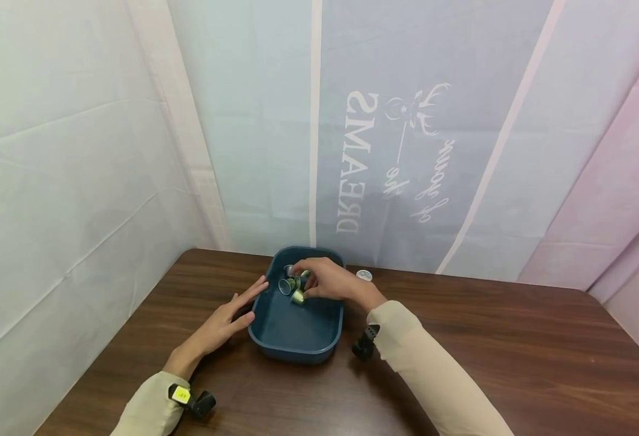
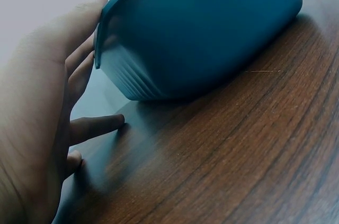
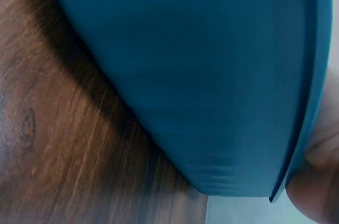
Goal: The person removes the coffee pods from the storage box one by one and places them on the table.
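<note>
A dark blue plastic bin [image 1: 296, 336] stands on the table, with several small cup-shaped capsules [image 1: 285, 286] lying loosely together toward its far end. Some are clear-rimmed, others green or pale yellow. My right hand [image 1: 327, 280] reaches in over the bin's right side, fingers bent down among the capsules. The hand covers part of the pile, and whether it pinches one is hidden. On the bin's left, my left hand [image 1: 221, 326] has its fingers extended and touches the rim. The left wrist view shows that hand [image 2: 39, 91] beside the bin's outer wall [image 2: 201, 28], lower fingertips near the tabletop.
A small round white piece [image 1: 364, 275] lies on the wooden table [image 1: 488, 357], right of the bin near the back edge. Behind the table hangs a printed cloth [image 1: 265, 151], with another pale cloth [image 1: 69, 181] along the left. Each wrist carries a strapped-on camera.
</note>
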The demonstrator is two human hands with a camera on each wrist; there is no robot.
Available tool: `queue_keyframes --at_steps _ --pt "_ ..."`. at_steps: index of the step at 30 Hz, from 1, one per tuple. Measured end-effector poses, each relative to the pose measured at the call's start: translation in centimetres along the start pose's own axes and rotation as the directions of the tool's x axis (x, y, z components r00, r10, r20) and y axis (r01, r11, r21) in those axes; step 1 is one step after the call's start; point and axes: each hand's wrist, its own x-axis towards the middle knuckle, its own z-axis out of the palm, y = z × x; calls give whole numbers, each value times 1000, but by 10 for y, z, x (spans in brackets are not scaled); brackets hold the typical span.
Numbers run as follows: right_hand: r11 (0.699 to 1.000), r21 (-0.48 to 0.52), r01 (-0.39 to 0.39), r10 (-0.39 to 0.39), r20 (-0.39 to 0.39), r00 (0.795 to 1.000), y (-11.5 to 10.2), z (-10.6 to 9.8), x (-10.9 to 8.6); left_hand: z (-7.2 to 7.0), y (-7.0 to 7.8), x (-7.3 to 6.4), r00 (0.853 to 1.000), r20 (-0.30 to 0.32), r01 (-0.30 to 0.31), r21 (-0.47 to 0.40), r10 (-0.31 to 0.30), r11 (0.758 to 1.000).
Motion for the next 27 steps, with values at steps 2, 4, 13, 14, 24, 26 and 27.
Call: queue_keyframes --at_steps 2,4,13,14,24,26,27 --pt "1000 -5 -1 1 8 1000 0 1 2 0 1 0 1000 1 2 0 -2 1000" --pt "1000 -15 2 -1 21 1000 0 3 4 -1 1 0 1000 1 2 0 -2 1000" --pt "999 -21 26 -23 98 995 -3 9 12 0 0 0 1000 1 -11 -5 11 1000" --pt "1000 -14 24 -22 106 994 -4 10 13 0 0 0 1000 1 -14 -4 14 1000" --pt "1000 3 27 -27 183 983 -4 9 16 -1 1 0 999 0 -32 2 32 999" --pt "999 11 34 -36 200 979 -3 10 17 -1 2 0 1000 1 -30 4 30 1000" --pt "999 17 36 -39 209 977 -3 10 17 0 2 0 1000 2 -30 2 30 1000"
